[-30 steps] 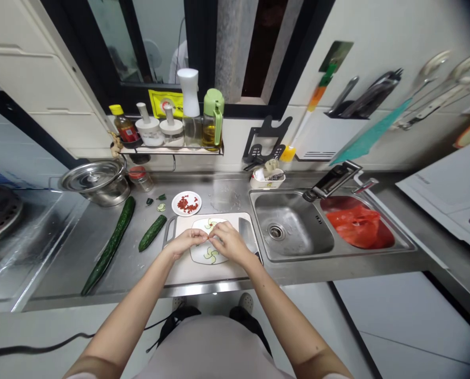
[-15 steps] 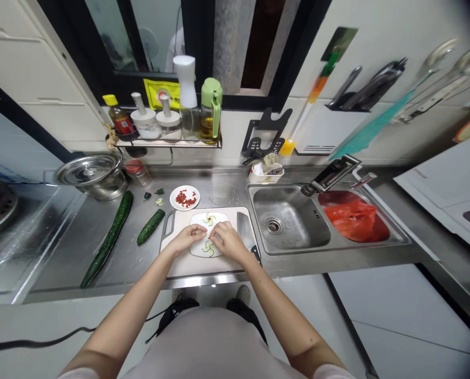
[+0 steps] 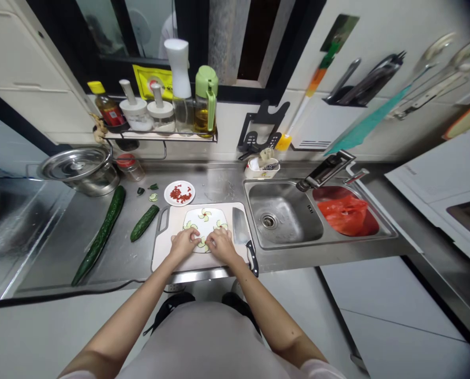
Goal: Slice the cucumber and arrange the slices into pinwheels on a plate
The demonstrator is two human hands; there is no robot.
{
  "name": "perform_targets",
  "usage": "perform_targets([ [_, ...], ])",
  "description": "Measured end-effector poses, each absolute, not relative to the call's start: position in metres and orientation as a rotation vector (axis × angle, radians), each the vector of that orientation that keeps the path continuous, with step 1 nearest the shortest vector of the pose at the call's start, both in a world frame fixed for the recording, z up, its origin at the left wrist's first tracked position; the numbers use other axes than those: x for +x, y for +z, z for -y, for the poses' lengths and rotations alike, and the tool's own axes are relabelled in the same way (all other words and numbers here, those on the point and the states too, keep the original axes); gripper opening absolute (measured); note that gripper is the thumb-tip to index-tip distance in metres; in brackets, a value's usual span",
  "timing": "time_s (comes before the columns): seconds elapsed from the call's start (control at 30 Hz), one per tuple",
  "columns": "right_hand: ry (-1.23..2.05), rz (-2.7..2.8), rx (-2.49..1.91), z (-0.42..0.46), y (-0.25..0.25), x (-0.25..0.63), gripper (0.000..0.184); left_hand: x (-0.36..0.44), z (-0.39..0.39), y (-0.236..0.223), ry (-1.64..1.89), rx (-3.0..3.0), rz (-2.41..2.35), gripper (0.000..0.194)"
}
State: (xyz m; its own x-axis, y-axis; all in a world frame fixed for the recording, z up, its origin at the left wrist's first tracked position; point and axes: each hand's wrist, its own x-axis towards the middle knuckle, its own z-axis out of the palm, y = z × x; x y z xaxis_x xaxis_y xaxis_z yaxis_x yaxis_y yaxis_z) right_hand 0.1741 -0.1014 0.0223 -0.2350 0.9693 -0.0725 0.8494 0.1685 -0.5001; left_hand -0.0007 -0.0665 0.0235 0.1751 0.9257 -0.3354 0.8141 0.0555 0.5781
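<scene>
A white plate (image 3: 207, 222) lies on a pale cutting board (image 3: 167, 252) at the counter's front. Small pinwheels of cucumber slices (image 3: 204, 213) are laid out on the plate. My left hand (image 3: 183, 243) and my right hand (image 3: 221, 245) rest side by side on the plate's near edge, fingers curled and pinched over a cucumber piece between them. What exactly each finger grips is too small to make out. A cleaver (image 3: 243, 237) lies on the board just right of my right hand.
Left of the board lie a half cucumber (image 3: 144, 222) and a long whole cucumber (image 3: 98, 235). A small dish of red bits (image 3: 179, 192) sits behind. A lidded pot (image 3: 79, 169) stands far left, a double sink (image 3: 286, 221) with a red bag (image 3: 343, 215) right.
Both hands have drawn from the plate's middle toward its near edge. More cucumber pinwheels show on the plate. The camera has shifted, so the counter sits higher in view.
</scene>
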Motion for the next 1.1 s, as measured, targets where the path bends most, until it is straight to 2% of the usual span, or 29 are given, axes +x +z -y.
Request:
perform_targets([
  [1.1,0.578,2.239,-1.855,0.099,0.004,0.167,0.016,0.015,0.068,0.02,0.108,1.821,-1.667,0.02],
])
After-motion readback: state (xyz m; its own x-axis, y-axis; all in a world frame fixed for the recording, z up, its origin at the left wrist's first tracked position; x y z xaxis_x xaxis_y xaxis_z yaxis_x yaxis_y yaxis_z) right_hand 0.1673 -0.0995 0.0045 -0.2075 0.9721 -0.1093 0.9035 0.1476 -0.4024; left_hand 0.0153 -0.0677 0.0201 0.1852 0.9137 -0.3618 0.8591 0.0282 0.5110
